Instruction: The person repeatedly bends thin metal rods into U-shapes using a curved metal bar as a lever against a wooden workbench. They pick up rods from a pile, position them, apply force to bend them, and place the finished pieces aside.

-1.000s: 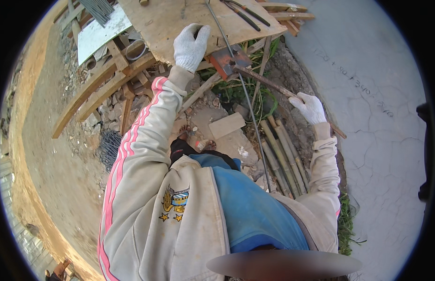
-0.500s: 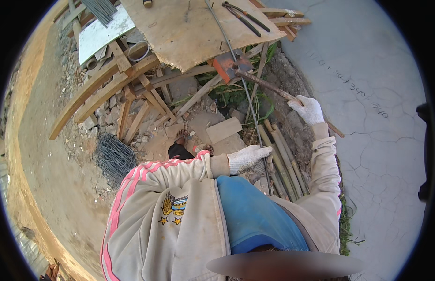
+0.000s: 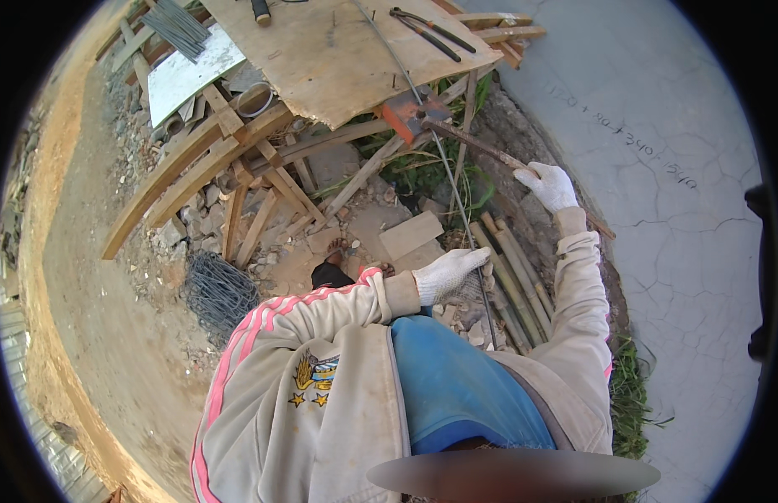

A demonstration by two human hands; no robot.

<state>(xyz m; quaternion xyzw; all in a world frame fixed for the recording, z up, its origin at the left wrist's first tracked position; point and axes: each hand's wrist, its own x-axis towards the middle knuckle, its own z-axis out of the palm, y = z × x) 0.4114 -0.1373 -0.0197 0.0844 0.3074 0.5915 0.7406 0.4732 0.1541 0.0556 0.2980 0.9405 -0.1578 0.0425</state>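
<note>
My left hand [image 3: 446, 278], in a whitish work glove, is closed around a long thin steel rod [image 3: 453, 186]. From there the rod runs up past an orange-red block-like fixture [image 3: 403, 117] and over the plywood board [image 3: 322, 63]. My right hand [image 3: 550, 188], gloved too, grips a rusty metal bar [image 3: 481, 147]. The bar's far end meets the fixture beside the rod; its near end sticks out beyond my hand. Some fingers of my left hand are hidden behind the rod and glove.
Long-handled pincers [image 3: 431, 35] and a dark-handled tool [image 3: 261, 12] lie on the board, where nails stick up. Curved timbers [image 3: 188, 172] and a tangle of wire [image 3: 220, 289] lie left. Bamboo poles [image 3: 516, 281] are beside my legs; cracked concrete [image 3: 657, 235] spreads right.
The view has shifted and turned slightly. My left hand sits a little higher in the picture, still around the rod. The right hand keeps its grip on the bar, whose angle looks nearly the same.
</note>
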